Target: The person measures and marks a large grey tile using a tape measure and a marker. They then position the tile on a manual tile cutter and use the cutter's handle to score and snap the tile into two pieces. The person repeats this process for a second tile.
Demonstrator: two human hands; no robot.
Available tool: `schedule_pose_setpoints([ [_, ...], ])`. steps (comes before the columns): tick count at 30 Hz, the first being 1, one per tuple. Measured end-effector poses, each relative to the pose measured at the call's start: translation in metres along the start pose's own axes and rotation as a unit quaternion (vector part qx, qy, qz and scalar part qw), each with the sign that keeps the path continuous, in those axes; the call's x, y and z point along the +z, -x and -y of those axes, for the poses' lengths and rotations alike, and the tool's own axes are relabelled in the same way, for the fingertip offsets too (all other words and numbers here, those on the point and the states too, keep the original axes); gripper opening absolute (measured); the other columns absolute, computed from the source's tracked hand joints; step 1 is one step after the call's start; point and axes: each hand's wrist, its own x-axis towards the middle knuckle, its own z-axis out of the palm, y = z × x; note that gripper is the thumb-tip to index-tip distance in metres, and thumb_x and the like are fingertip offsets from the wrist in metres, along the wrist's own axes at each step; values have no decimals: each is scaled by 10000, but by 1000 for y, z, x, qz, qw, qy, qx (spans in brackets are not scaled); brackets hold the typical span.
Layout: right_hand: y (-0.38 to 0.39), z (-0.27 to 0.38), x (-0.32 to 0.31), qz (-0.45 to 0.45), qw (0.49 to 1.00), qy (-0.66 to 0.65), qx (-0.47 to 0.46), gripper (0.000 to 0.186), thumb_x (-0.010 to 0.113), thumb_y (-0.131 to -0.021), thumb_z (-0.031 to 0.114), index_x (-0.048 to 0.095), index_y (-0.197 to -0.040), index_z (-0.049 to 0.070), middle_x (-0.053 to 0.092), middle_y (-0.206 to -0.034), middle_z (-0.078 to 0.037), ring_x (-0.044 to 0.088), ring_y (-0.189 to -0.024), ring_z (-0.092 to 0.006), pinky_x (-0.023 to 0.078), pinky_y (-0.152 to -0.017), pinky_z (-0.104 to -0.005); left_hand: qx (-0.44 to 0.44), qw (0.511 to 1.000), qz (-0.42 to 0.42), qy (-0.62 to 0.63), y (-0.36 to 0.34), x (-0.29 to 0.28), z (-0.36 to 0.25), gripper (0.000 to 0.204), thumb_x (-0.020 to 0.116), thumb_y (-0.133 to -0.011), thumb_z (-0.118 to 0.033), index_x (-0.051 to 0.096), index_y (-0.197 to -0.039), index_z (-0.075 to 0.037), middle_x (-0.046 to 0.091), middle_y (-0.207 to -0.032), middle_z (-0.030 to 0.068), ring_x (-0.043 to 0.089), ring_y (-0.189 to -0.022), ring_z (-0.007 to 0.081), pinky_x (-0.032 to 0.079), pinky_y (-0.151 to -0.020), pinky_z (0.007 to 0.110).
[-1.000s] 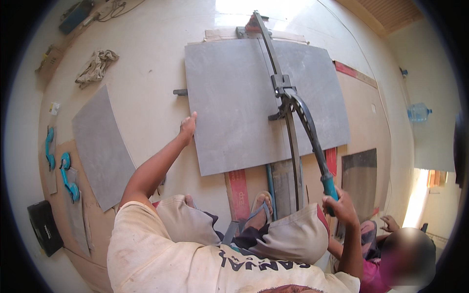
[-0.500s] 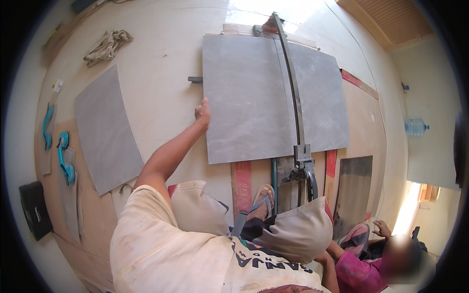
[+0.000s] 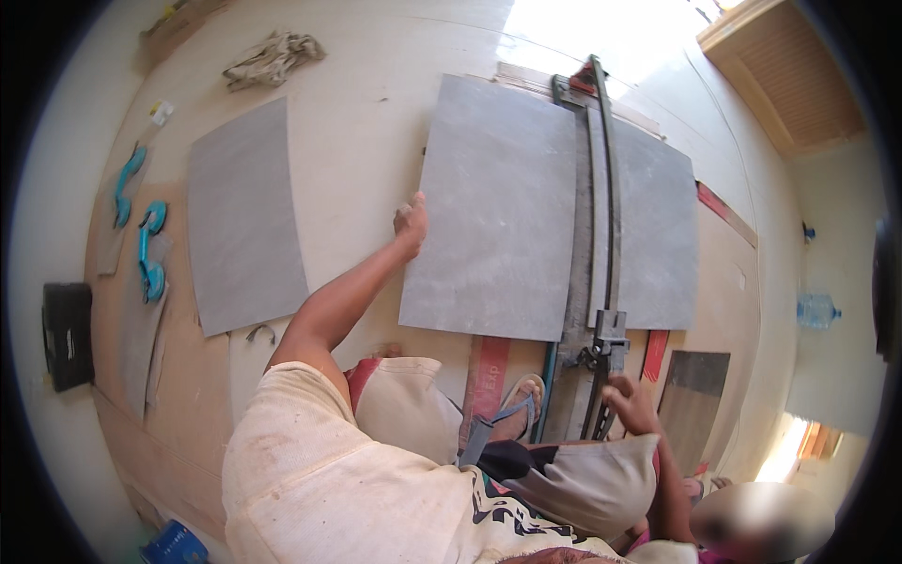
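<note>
My left hand (image 3: 410, 218) grips the left edge of a grey tile piece (image 3: 493, 207), which has parted from the right piece (image 3: 650, 235) along the cut, exposing the cutter's bed. The long tile cutter's rail (image 3: 609, 216) runs between them, with its sliding carriage (image 3: 611, 334) just beyond the near edges and the black handle (image 3: 598, 404) folded down below it. My right hand (image 3: 628, 399) is beside that handle with curled fingers; what they hold, if anything, I cannot make out. My sandalled foot (image 3: 517, 409) rests left of the cutter.
Another grey tile (image 3: 240, 216), two turquoise suction lifters (image 3: 150, 249) and a black case (image 3: 68, 334) lie at left, a crumpled cloth (image 3: 272, 61) farther back. Cardboard (image 3: 728, 282) and a dark tile piece (image 3: 691, 404) are at right. A person (image 3: 761, 526) is at lower right, near a water bottle (image 3: 816, 310).
The handle and carriage slid toward me and the handle dropped low. The tile has split, its left piece shifting apart from the right one. My right hand came forward from low beside my leg.
</note>
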Motion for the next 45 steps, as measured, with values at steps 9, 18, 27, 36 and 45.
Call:
schedule_pose_setpoints([
  [9,-217,42,98,-32,989,-61,129,666,500,-986,471,492,-1340,-92,607,-1230,-188,574,-1107,-281,425,-970,-378,-49,999,-8,12,31,-66,5,678,461,-978,-547,564,-1270,56,566,-1321,269,563,-1204,417,479,-962,483],
  [18,-211,90,148,-75,966,-218,116,647,607,-926,438,551,-1258,-115,605,-1200,-184,558,-1075,-265,415,-960,-401,-73,994,79,12,58,-149,5,678,470,-992,-481,457,-1387,71,500,-1414,225,470,-1309,315,379,-1080,398],
  [27,-268,232,233,0,986,-169,5,488,650,-878,396,647,-1082,-48,630,-969,-117,574,-894,-215,468,-813,-370,32,976,-182,117,-2,-285,63,544,574,-944,-484,553,-904,58,593,-967,107,485,-869,212,446,-785,446],
  [36,-306,342,363,52,976,-204,-59,385,659,-870,298,678,-990,-67,677,-844,-129,608,-799,-212,475,-755,-378,-76,952,-287,71,-52,-421,65,626,616,-909,-476,612,-1258,43,607,-1300,212,547,-1227,325,444,-989,458],
  [45,-328,370,436,57,982,-146,-103,375,640,-862,285,667,-937,-81,683,-840,-216,644,-793,-294,487,-770,-409,-71,947,-311,25,-92,-476,113,649,624,-897,-493,632,-1171,95,655,-1186,188,595,-1090,278,460,-945,418],
])
